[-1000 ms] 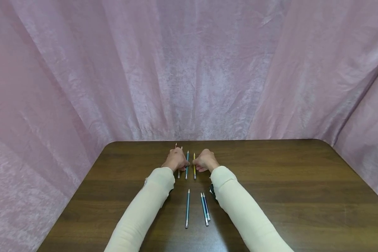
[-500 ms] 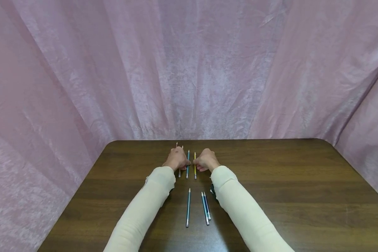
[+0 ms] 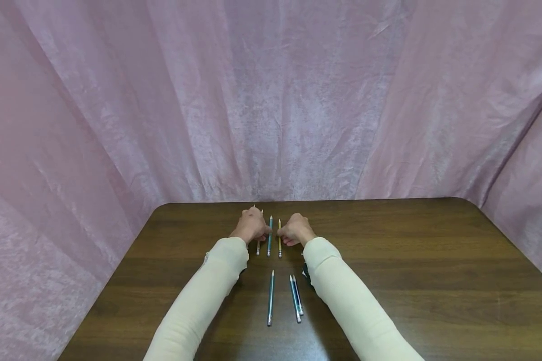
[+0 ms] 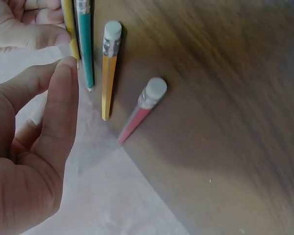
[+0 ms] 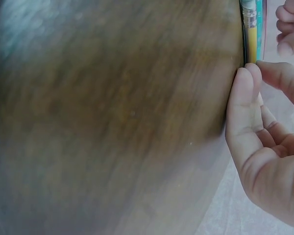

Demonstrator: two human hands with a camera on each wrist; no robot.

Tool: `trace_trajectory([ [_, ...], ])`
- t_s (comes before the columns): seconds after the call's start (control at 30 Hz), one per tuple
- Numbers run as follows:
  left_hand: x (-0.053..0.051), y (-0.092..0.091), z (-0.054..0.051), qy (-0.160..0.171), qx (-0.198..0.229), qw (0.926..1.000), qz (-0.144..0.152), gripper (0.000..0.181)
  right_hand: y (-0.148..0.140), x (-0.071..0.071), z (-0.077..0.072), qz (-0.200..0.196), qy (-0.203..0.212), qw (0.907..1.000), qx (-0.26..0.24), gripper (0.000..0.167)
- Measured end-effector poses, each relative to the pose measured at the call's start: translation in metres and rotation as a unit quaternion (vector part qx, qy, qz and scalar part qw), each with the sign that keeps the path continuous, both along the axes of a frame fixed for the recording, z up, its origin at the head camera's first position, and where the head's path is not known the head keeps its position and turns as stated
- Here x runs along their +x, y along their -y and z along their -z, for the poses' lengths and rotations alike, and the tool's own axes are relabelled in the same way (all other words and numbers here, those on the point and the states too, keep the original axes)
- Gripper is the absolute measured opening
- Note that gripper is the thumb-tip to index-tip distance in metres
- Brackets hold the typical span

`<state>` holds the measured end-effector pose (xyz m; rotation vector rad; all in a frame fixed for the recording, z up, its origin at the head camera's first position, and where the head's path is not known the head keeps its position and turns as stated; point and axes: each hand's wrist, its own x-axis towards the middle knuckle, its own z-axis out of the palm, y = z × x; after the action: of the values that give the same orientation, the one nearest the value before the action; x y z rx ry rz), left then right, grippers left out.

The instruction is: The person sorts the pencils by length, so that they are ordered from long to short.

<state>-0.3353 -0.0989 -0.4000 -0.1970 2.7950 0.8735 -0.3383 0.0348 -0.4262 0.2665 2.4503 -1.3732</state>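
Observation:
In the head view my right hand [image 3: 295, 229] pinches a yellow pencil [image 3: 279, 245] near the far edge of the table. The right wrist view has thumb and fingertips on this yellow pencil [image 5: 252, 44], below its eraser end. Left of it lies a teal pencil [image 3: 269, 243], with my left hand [image 3: 252, 225] just beside it. In the left wrist view the left hand [image 4: 39, 132] has fairly straight fingers, tips close together and nothing seen between them. An orange pencil [image 4: 108, 88] and a red pencil [image 4: 137, 113] lie near that hand, partly hidden by it in the head view.
Closer on the brown wooden table [image 3: 411, 281] lie a lone teal pencil [image 3: 270, 299] and, to its right, another teal pencil [image 3: 294, 298] beside a dark blue pencil [image 3: 298, 297]. A pink curtain [image 3: 271, 100] hangs behind the far edge.
My left hand has shifted slightly left, away from the teal pencil it was touching. The right hand stays at the yellow pencil, and the nearer pencils lie as before.

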Motion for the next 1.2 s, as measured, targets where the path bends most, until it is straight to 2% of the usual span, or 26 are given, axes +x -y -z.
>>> trace_trajectory([
  [0.1,0.001,0.002,-0.003,-0.003,-0.008,1.0000,0.001,0.018,-0.002,0.001,0.001,-0.002,-0.002,0.9999,-0.012,0.012],
  [0.27,0.004,0.005,-0.006,-0.001,0.009,1.0000,0.004,0.020,-0.007,0.004,-0.001,-0.025,-0.011,0.9993,-0.024,0.014],
  [0.47,0.012,0.008,-0.008,-0.014,0.028,0.9989,0.036,0.018,-0.018,0.011,-0.010,-0.071,-0.033,0.9969,-0.005,0.015],
  [0.6,0.020,0.013,-0.011,-0.023,0.050,0.9969,0.055,0.014,-0.027,0.019,-0.016,-0.088,-0.048,0.9949,-0.009,0.015],
  [0.83,0.038,0.016,-0.016,-0.014,0.093,0.9920,0.084,0.012,-0.042,0.033,-0.024,-0.102,-0.056,0.9930,-0.021,0.017],
  [1.2,0.066,0.021,-0.020,-0.027,0.081,0.9872,0.135,0.015,-0.058,0.062,-0.037,-0.163,-0.071,0.9838,-0.021,0.021],
])
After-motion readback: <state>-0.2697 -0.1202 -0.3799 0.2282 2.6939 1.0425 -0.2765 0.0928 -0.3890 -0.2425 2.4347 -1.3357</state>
